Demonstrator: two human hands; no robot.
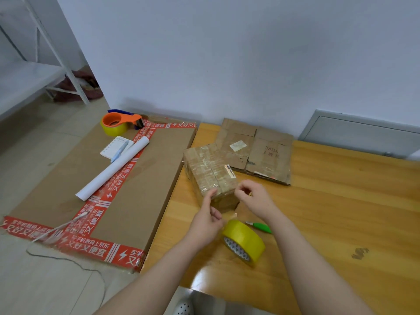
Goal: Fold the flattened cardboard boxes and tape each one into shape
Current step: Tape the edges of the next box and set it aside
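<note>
A small folded cardboard box (210, 169), wrapped in clear tape, stands on the wooden table (341, 212). My left hand (208, 220) presses its straight index finger on the box's near top edge. My right hand (253, 200) is at the box's near right corner, thumb and fingers curled in a pinch on what looks like a tape strip. A yellow tape roll (244, 239) stands tilted on the table just below both hands, and a shiny strip runs from it toward the box. Flattened cardboard boxes (261, 148) lie behind the folded one.
A green utility knife (261, 227) lies right of the roll. Left of the table a big flat carton (141, 178) with red tape carries an orange tape dispenser (120, 122), a notepad with a pen (116, 147) and a white paper roll (111, 171). A wall stands behind.
</note>
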